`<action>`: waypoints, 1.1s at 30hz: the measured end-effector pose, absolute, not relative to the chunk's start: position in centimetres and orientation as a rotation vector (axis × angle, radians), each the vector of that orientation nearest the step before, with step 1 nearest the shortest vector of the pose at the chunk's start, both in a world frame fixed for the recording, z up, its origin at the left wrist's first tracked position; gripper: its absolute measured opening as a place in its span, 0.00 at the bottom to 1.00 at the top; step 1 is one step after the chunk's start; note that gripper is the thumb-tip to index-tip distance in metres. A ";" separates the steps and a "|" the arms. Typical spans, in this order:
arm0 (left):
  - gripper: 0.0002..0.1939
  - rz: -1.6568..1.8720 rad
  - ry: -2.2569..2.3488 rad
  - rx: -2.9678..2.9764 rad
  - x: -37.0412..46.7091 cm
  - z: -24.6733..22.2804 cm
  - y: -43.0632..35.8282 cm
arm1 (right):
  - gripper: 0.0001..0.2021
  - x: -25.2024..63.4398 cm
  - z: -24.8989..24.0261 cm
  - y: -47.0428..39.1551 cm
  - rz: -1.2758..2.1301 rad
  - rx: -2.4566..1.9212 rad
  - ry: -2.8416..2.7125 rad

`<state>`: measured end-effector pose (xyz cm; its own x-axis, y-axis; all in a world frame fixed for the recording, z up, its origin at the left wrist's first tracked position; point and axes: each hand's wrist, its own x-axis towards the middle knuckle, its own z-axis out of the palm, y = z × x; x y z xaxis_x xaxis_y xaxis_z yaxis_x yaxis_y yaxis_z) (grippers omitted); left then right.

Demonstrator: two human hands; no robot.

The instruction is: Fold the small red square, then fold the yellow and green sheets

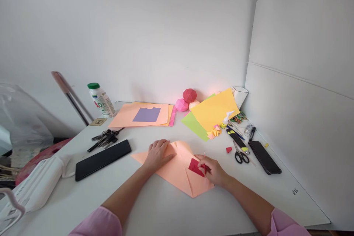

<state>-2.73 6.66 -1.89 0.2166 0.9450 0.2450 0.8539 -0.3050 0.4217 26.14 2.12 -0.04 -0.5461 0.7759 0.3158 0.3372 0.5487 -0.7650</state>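
Observation:
A folded peach paper (177,173) lies on the table with its corner toward me and creases across it. My left hand (158,155) rests flat on its upper left part, fingers spread. On the right part of the sheet lies a small dark red paper piece (195,166). My right hand (211,169) is over that piece's right end, fingers closed round a thin stick-like tool (205,158) that stands nearly upright. My right fingertips partly cover the red piece.
Scissors (241,156), a yellow-black cutter (237,140), a glue bottle (225,121) and a black case (264,158) lie right. Coloured sheets (124,115) and paper balls (189,95) sit behind. Keys (106,138), a phone (103,159) and a bottle (101,100) stand or lie left.

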 end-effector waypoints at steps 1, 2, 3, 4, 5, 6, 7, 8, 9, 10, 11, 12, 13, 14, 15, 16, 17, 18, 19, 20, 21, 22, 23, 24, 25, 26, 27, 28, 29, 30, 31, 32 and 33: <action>0.26 0.702 1.710 2.294 -2.7 -2.0 6.7 | 0.06 26.1 0.0 2.1 0.882 -0.902 -2.093; 0.25 0.718 1.700 2.298 -2.8 -2.0 6.7 | 0.05 26.1 0.1 2.2 0.897 -0.912 -2.057; 0.25 0.736 1.690 2.302 -2.7 -2.1 6.8 | 0.05 26.1 0.1 2.2 0.912 -0.923 -2.023; 0.25 0.755 1.680 2.307 -2.7 -2.2 6.8 | 0.05 26.1 0.2 2.2 0.927 -0.935 -1.992; 0.25 0.777 1.670 2.312 -2.7 -2.3 6.9 | 0.05 26.1 0.3 2.3 0.943 -0.946 -1.960; 0.25 0.800 1.658 2.318 -2.7 -2.3 6.9 | 0.05 26.1 0.3 2.4 0.962 -0.958 -1.926; 0.25 0.826 1.645 2.325 -2.7 -2.4 6.9 | 0.05 26.2 0.3 2.4 0.981 -0.967 -1.889; 0.25 0.855 1.629 2.333 -2.6 -2.4 6.9 | 0.05 26.2 0.3 2.5 1.000 -0.975 -1.850; 0.25 0.886 1.611 2.343 -2.6 -2.4 6.9 | 0.04 26.2 0.3 2.5 1.022 -0.984 -1.811; 0.25 0.919 1.591 2.355 -2.6 -2.4 6.8 | 0.04 26.3 0.3 2.6 1.044 -0.996 -1.773; 0.25 0.954 1.568 2.369 -2.6 -2.4 6.8 | 0.04 26.3 0.3 2.6 1.065 -1.010 -1.736; 0.24 0.991 1.546 2.384 -2.5 -2.4 6.8 | 0.05 26.3 0.4 2.6 1.084 -1.025 -1.702; 0.24 1.029 1.522 2.400 -2.5 -2.3 6.7 | 0.05 26.4 0.5 2.6 1.094 -1.039 -1.670; 0.23 1.067 1.497 2.417 -2.5 -2.2 6.7 | 0.05 26.4 0.5 2.6 1.095 -1.052 -1.644; 0.21 1.107 1.472 2.433 -2.4 -2.2 6.6 | 0.05 26.5 0.6 2.7 1.085 -1.063 -1.625; 0.20 1.146 1.448 2.448 -2.4 -2.1 6.6 | 0.06 26.6 0.6 2.7 1.068 -1.069 -1.611; 0.18 1.185 1.426 2.460 -2.3 -2.0 6.5 | 0.06 26.7 0.7 2.8 1.050 -1.070 -1.603; 0.18 1.221 1.405 2.469 -2.2 -2.0 6.4 | 0.06 26.8 0.6 2.8 1.034 -1.067 -1.598; 0.17 1.257 1.388 2.476 -2.2 -1.9 6.3 | 0.06 26.9 0.6 2.9 1.022 -1.060 -1.595; 0.18 1.292 1.375 2.480 -2.1 -1.8 6.2 | 0.06 27.0 0.5 2.9 1.013 -1.051 -1.595; 0.18 1.325 1.365 2.481 -2.0 -1.7 6.2 | 0.05 27.1 0.4 3.0 1.001 -1.040 -1.600; 0.19 1.359 1.357 2.481 -1.9 -1.5 6.1 | 0.05 27.2 0.4 3.0 0.980 -1.028 -1.609; 0.19 1.393 1.346 2.479 -1.9 -1.4 6.0 | 0.05 27.2 0.4 3.0 0.950 -1.015 -1.622; 0.19 1.426 1.333 2.479 -1.8 -1.2 6.0 | 0.04 27.2 0.5 3.0 0.911 -1.000 -1.636; 0.17 1.458 1.314 2.479 -1.8 -0.9 5.9 | 0.04 27.2 0.7 3.0 0.866 -0.986 -1.651; 0.15 1.486 1.286 2.483 -1.7 -0.7 5.8 | 0.04 27.3 0.9 3.0 0.817 -0.973 -1.662; 0.13 1.509 1.251 2.491 -1.7 -0.4 5.7 | 0.05 27.4 1.2 3.0 0.768 -0.965 -1.674; 0.12 1.528 1.210 2.500 -1.7 0.0 5.5 | 0.05 27.6 1.6 3.0 0.720 -0.966 -1.685; 0.11 1.539 1.165 2.512 -1.6 0.4 5.3 | 0.05 27.9 2.0 3.1 0.670 -0.978 -1.698; 0.11 1.545 1.116 2.527 -1.6 0.7 5.0 | 0.06 28.4 2.3 3.3 0.618 -1.000 -1.709; 0.11 1.543 1.064 2.542 -1.6 1.1 4.7 | 0.06 29.1 2.7 3.6 0.568 -1.031 -1.715; 0.11 1.534 1.013 2.559 -1.6 1.5 4.4 | 0.06 30.0 3.1 3.9 0.520 -1.067 -1.712; 0.11 1.515 0.963 2.576 -1.6 1.9 4.0 | 0.07 31.0 3.5 4.3 0.477 -1.106 -1.700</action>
